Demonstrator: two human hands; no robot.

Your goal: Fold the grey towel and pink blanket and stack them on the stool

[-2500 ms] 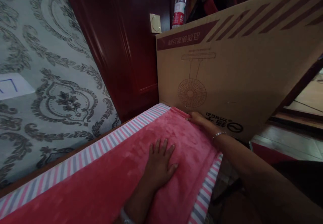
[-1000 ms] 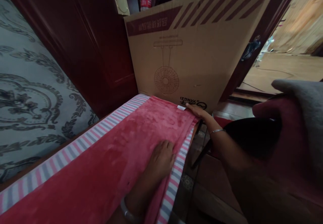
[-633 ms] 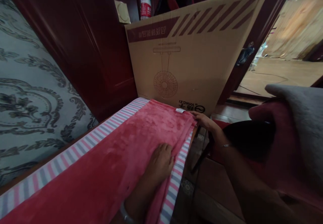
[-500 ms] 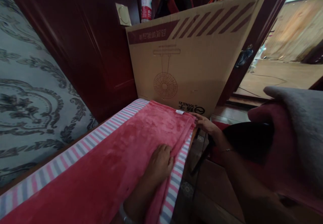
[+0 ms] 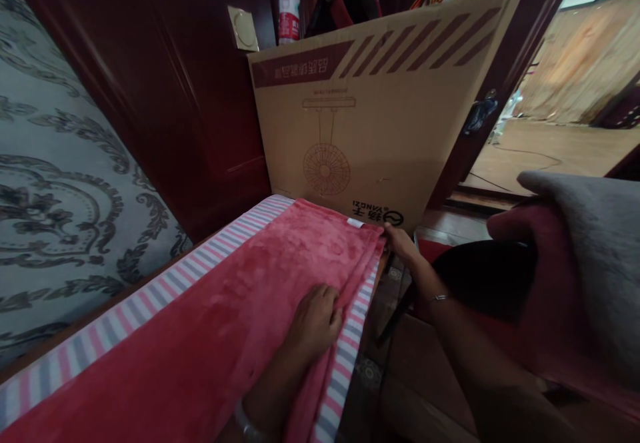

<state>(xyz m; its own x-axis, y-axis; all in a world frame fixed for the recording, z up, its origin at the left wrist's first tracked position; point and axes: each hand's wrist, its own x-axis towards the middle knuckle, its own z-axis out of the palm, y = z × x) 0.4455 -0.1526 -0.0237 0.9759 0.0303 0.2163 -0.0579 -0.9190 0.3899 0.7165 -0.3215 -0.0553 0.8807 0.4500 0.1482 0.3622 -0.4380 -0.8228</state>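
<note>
A folded pink plush blanket [image 5: 215, 296] with a small white tag lies lengthwise over a striped sheet [image 5: 137, 310]. My left hand [image 5: 314, 320] rests on it near the layered right-hand fold, its fingers curled and closed on the plush cloth; the fingertips are partly hidden. At the far right corner, close to the tag, my right hand [image 5: 400, 242] pinches the blanket's edge between thumb and fingers.
A large cardboard box [image 5: 360, 116] with a printed fan drawing stands behind the far end. A plastic bottle [image 5: 289, 10] shows above its top edge. Patterned wall [image 5: 60, 196] borders the left; a grey cloth [image 5: 595, 250] hangs over something at right.
My right hand has shifted slightly at the blanket's corner, its fingers now closer together on the edge. My left hand stays nearly in place. The view has moved a little.
</note>
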